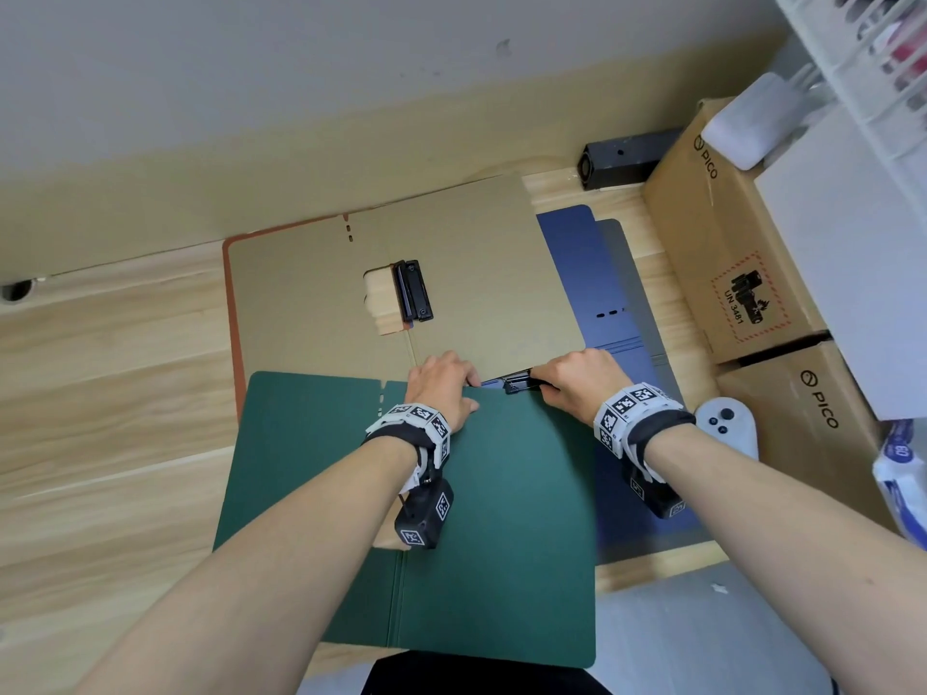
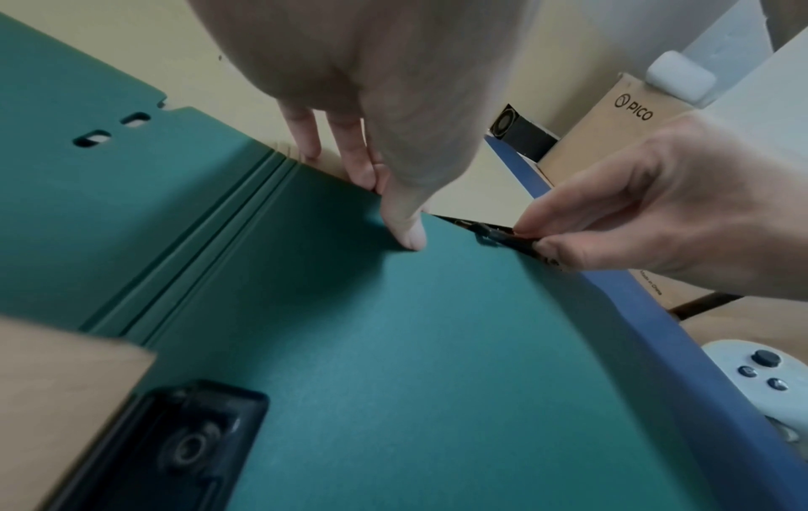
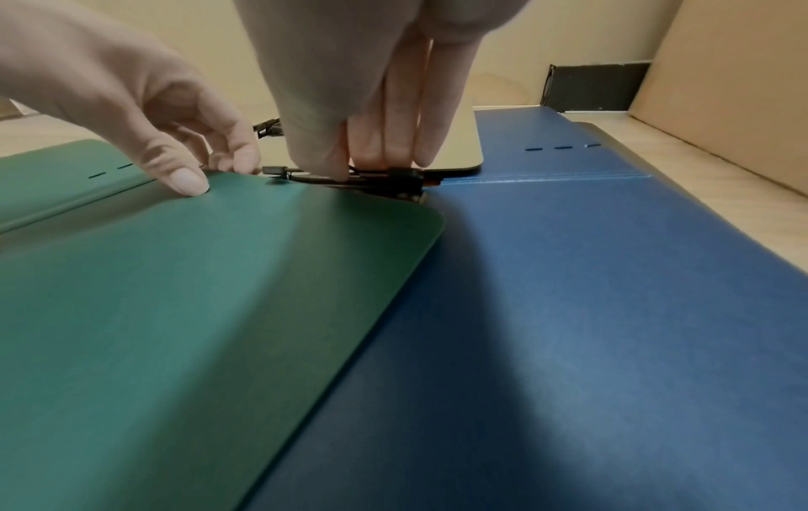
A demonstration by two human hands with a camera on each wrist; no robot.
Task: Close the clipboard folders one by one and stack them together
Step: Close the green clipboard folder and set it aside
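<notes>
A green folder (image 1: 501,519) (image 2: 393,345) (image 3: 196,294) lies open on the wooden table, nearest to me. It overlaps an open tan folder (image 1: 481,273) behind it and a blue folder (image 1: 587,273) (image 3: 612,294) to its right. My left hand (image 1: 469,388) (image 2: 393,207) (image 3: 205,176) pinches the green folder's far edge, thumb on top and fingers over the rim. My right hand (image 1: 544,386) (image 2: 537,242) (image 3: 349,169) pinches a black clip (image 1: 519,383) (image 2: 498,235) (image 3: 402,176) at the green folder's far right corner. Which folder that clip belongs to is hidden.
The tan folder's own black clip (image 1: 414,290) lies flat by its spine notch. Another black clip (image 2: 175,442) sits on the green folder under my left wrist. Cardboard boxes (image 1: 727,253) wall the right side, beside a white controller (image 1: 727,423). A black box (image 1: 622,158) stands at the back.
</notes>
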